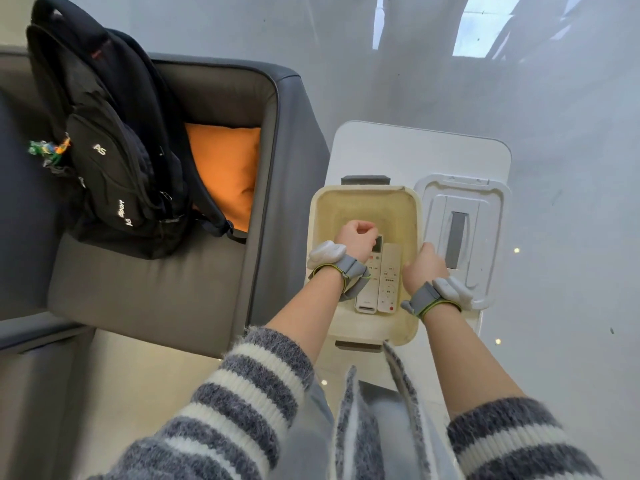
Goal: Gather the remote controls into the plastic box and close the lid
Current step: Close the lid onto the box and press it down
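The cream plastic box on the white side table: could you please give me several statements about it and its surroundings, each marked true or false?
1. Two white remote controls lie side by side inside the cream plastic box. True.
2. The white lid is closed on the box. False: it lies beside the box on the white side table.
3. The left hand is over the box. True.
4. A red backpack sits on the sofa. False: the backpack is black.
5. The right hand grips the orange cushion. False: it is at the box's edge.

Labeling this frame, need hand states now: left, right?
Left hand: fingers curled shut over the left remote in the box; grip unclear.
Right hand: at the box's right rim; fingers hidden, cannot tell.
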`<state>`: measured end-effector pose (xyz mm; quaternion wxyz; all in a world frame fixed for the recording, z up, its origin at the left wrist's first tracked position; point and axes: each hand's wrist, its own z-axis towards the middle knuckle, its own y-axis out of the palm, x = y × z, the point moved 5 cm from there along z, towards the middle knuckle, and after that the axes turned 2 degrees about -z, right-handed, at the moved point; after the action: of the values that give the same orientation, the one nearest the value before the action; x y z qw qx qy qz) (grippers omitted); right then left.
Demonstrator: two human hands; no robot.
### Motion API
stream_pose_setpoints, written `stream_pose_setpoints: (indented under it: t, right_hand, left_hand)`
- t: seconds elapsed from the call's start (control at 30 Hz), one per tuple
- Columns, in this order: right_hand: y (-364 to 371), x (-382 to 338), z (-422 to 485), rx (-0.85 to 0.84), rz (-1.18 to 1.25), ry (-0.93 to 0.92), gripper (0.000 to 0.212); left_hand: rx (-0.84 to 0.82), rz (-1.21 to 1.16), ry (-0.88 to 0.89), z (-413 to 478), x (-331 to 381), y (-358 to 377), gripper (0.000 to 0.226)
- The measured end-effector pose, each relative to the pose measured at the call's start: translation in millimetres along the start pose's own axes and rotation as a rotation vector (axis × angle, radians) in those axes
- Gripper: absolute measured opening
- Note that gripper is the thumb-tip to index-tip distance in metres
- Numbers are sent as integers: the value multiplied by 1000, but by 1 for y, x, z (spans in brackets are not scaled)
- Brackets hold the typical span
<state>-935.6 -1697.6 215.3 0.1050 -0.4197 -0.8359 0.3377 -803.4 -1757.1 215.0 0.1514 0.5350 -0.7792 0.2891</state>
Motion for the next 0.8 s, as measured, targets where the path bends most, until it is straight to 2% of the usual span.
stream_pose_setpoints:
  t: [0.17, 0.3, 0.47, 0.63, 0.8]
  right_hand:
    - [-1, -3, -8, -88, 23, -19, 30]
    - [-34, -10, -1, 55, 154, -88, 40]
    - [-82, -10, 17, 154, 376, -108, 33]
    - [-98, 24, 42, 178, 437, -32, 34]
    - [-82, 46, 59, 109, 441, -5, 37]
  left_hand:
    - [-36, 30, 37, -17, 14, 7, 29]
    - [-50, 21, 90, -25, 40, 23, 28]
    - [-96, 107, 159, -33, 83, 62, 32]
    - [-88, 135, 45, -26, 87, 109, 38]
    - [-51, 221, -107, -10, 71, 127, 45]
